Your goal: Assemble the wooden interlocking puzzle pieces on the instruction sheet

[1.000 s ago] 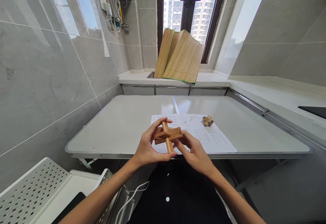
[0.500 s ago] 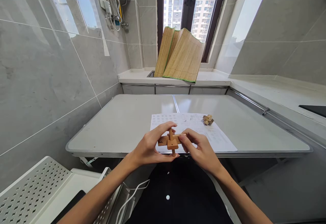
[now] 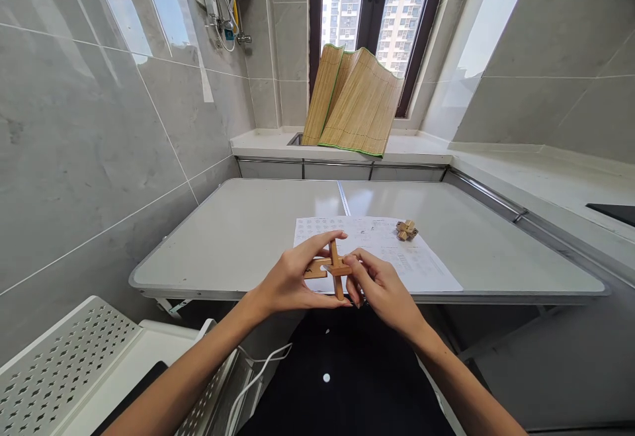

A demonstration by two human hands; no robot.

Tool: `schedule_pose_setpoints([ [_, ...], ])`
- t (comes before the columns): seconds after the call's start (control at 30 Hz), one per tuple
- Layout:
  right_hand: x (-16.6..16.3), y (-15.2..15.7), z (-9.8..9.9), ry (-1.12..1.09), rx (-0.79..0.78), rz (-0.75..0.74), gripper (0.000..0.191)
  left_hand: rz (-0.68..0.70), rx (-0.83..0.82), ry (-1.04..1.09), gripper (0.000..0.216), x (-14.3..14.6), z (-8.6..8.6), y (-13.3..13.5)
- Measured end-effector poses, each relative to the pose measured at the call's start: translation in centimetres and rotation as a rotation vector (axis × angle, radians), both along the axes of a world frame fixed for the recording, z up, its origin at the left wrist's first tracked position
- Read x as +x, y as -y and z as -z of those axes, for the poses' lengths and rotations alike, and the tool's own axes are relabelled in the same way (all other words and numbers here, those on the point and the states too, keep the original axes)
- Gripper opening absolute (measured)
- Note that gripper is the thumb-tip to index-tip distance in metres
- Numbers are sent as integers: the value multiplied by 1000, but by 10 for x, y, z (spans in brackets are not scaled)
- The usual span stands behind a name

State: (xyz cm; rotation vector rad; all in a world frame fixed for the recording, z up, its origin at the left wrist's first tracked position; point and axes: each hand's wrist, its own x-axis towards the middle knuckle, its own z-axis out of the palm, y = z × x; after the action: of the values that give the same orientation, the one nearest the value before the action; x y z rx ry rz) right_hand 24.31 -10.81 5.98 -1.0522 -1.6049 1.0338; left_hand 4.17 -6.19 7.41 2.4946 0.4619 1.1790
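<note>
Both hands hold a wooden cross-shaped puzzle (image 3: 331, 268) just above the near edge of the white table (image 3: 233, 237). My left hand (image 3: 290, 280) pinches its upright bar between thumb and forefinger. My right hand (image 3: 380, 287) grips the right end of the horizontal bar with its fingertips. A second, smaller assembled wooden puzzle (image 3: 405, 229) sits on a printed paper sheet (image 3: 411, 267) lying on the table beyond my hands.
A folded bamboo mat (image 3: 354, 102) leans against the window on the back ledge. A perforated white metal rack (image 3: 54, 370) and a white cable (image 3: 253, 376) are at lower left. A counter with a dark hob (image 3: 612, 212) runs along the right.
The puzzle has been turned in my hands: its bars now show edge-on as a thin cross, and my right fingers have shifted onto its right end. The view tilted slightly.
</note>
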Motion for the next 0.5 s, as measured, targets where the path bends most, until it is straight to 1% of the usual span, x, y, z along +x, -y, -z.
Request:
schedule_pose_setpoints([
  [0.13, -1, -2, 0, 78, -29, 7, 55, 5, -52, -31, 101, -3, 1, -4],
  [0.2, 0, -4, 1, 112, -27, 16, 57, 21, -84, -37, 99, -3, 0, -5],
  [0.27, 0, -7, 3, 92, -41, 12, 57, 33, -84, -27, 89, -2, -1, -5],
  [0.37, 0, -15, 7, -5, -78, -12, 56, 43, -89, -5, 67, 1, -3, -6],
  [0.43, -2, -22, 11, -67, -107, -17, 57, 31, -156, 9, 61, 1, -1, -7],
  [0.5, -6, -31, 17, -129, -149, -26, 57, 8, -261, 31, 60, -1, 2, -10],
])
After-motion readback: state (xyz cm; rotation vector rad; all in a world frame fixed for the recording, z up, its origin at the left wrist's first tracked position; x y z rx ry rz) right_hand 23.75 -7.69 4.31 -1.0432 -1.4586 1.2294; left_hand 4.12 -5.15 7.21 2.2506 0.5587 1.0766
